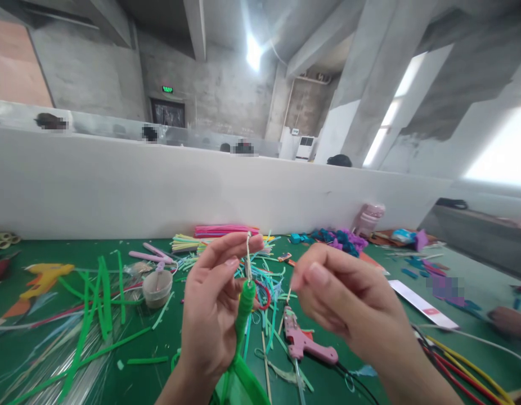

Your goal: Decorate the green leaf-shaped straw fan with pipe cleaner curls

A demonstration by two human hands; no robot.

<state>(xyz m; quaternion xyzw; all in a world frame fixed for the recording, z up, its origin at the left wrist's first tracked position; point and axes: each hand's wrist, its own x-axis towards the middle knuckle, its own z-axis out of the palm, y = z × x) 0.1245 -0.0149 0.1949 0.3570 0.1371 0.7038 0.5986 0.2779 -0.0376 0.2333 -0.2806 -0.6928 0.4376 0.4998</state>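
Note:
My left hand (212,306) is raised above the green table (129,377) and pinches a thin pale stick (248,256) that rises out of a green wrapped stem (245,315). The stem runs down past my palm to green leaf-like strips (243,385). My right hand (349,306) hovers just right of it, fingers curled together, thumb and forefinger pinched near a short thin stick (288,295). A pink glue gun (300,340) lies on the table below and between both hands.
Green paper strips (98,304), a small cup (157,288), pink scissors (153,255) and coloured strip bundles (220,233) litter the table. Blue and purple scraps (340,241), a pink bottle (369,218), a white ruler-like strip (423,305) and red and yellow cables (463,365) lie right. A white partition (117,191) stands behind.

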